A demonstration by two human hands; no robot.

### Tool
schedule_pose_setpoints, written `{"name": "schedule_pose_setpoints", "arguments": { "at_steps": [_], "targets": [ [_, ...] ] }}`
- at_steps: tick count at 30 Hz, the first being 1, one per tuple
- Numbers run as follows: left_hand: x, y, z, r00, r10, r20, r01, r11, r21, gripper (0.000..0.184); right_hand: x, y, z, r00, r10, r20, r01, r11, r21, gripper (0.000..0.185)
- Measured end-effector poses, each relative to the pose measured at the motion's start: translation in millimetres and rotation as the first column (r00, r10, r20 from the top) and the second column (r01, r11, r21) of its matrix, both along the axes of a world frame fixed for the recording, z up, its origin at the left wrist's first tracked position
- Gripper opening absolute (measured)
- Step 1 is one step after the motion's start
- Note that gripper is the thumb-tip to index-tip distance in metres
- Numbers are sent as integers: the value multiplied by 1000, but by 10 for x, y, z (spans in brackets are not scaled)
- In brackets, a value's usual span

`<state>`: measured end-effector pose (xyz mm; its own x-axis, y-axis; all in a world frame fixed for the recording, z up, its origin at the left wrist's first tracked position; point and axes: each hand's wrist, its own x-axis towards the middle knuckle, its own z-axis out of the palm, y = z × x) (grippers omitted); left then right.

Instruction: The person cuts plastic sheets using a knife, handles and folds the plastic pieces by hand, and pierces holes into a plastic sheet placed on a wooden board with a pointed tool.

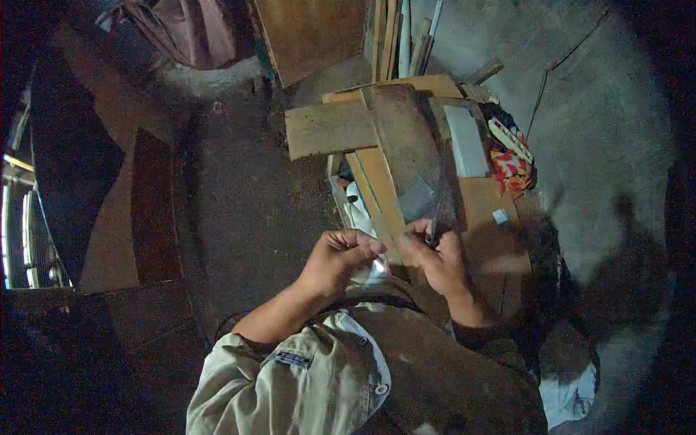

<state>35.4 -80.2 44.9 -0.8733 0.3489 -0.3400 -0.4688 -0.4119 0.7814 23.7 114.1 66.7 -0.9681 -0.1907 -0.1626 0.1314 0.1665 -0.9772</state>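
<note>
Dark and thin, a small piece [432,235] is pinched in the fingers of the right hand [435,255], just short of the near end of the wide brown board [399,119]; the dim light hides what it is. The left hand [344,254], to the near left of that board, has its fingers curled and the tips drawn toward the thumb; whether they grip anything, I cannot tell. A grey sheet [418,200] shows at the board's near end, just beyond the right fingers. Alongside the board, on its left, runs a yellowish strip [382,190] with a greenish line. A shorter plank [330,129] juts leftward from the board's left edge. Right of the board lies a white panel [467,141] and, farther right, a red-and-yellow cloth [511,170]. A small pale square [500,216] sits to the board's near right. Past the board's far end, narrow lengths of wood [386,40] stand upright; beyond it to the left is a large brown panel [312,36].
</note>
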Motion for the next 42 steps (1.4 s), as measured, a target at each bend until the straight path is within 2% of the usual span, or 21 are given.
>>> {"name": "schedule_pose_setpoints", "arguments": {
  "at_steps": [1,3,4,5,7,8,13,15,16,18,20,22,28,35,40,42],
  "targets": [
    [-7,-18,-81,1000,1,3,-1,1000,1,14,5,29,10,1000,1,3,-1,1000,1,16],
    [-42,-81,-156,998,55,30,-57,995,80,16,13,78,86,984,-53,-170,64,996,64,21],
    [-62,-127,-85,995,61,78,-71,989,130,15,40,166,176,999,-12,-39,14,998,56,24],
    [-77,-154,-46,995,66,81,-76,989,130,15,47,201,246,999,-7,-36,9,998,57,24],
    [-112,-200,-4,986,151,70,-160,973,165,14,43,238,364,976,112,-186,-42,939,340,25],
    [-127,-231,-48,987,147,58,-156,962,222,15,53,256,412,966,166,-198,-76,915,397,28],
    [-190,-282,-6,977,196,88,-209,959,190,16,148,256,433,947,213,-239,-66,861,505,32],
    [-215,-268,-70,964,265,3,-263,955,133,15,140,276,440,923,314,-224,-103,760,641,34],
    [-220,-275,-43,964,265,4,-263,955,133,15,135,266,413,911,300,-283,-62,778,625,34],
    [-223,-292,48,977,208,44,-212,964,160,14,137,271,382,915,289,-282,-52,777,627,34],
    [-219,-284,50,973,223,54,-229,961,155,14,133,274,382,919,278,-281,-42,776,629,33],
    [-218,-286,45,969,239,65,-246,958,150,14,113,279,411,924,322,-208,-90,711,698,34],
    [-213,-279,-19,959,278,50,-283,939,195,14,84,302,420,921,330,-206,-73,666,742,35],
    [-211,-299,26,966,257,41,-260,953,155,17,65,316,402,926,297,-235,-34,684,729,34],
    [-189,-284,-54,969,244,45,-248,956,155,17,51,305,432,929,305,-211,-32,633,774,35],
    [-160,-242,-73,983,185,7,-185,980,68,14,31,324,318,926,301,-230,-35,672,740,34]
  ]
}}
